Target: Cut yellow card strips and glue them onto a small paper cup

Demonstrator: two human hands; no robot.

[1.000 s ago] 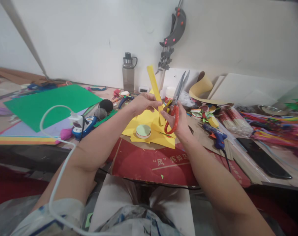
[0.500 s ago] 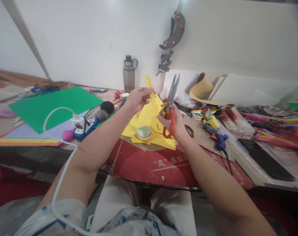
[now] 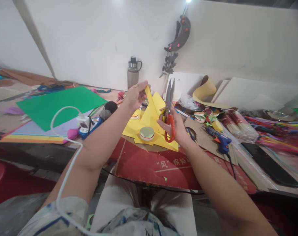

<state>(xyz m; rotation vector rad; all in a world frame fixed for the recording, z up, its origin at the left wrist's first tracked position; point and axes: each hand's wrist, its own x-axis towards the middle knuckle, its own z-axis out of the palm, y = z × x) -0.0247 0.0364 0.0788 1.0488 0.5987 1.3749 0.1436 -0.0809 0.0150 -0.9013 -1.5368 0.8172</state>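
My left hand (image 3: 137,95) pinches the upper end of a yellow paper strip (image 3: 149,95), raised above the table. Scissors with red handles (image 3: 172,128) are held in my right hand (image 3: 176,126), their blades pointing up and slightly parted. Something small and yellow also shows by the right fingers; what it is I cannot tell. Beneath both hands lie yellow paper sheets (image 3: 159,141). On them rests a round disc with a pale green top (image 3: 147,133), and a second disc (image 3: 135,116) is partly hidden behind my left wrist.
A green sheet (image 3: 60,105) lies on coloured paper at left, near a plugged power socket (image 3: 86,126) with a white cable. A bottle (image 3: 133,73) stands at the wall. Rightward are a blue glue gun (image 3: 223,142), a black phone (image 3: 270,164) and bundled pipe cleaners (image 3: 282,134).
My left hand has shifted its hold to the strip's top end, where the strip stuck out above the fingers before. The scissors stay in my right hand, and the view has shifted slightly.
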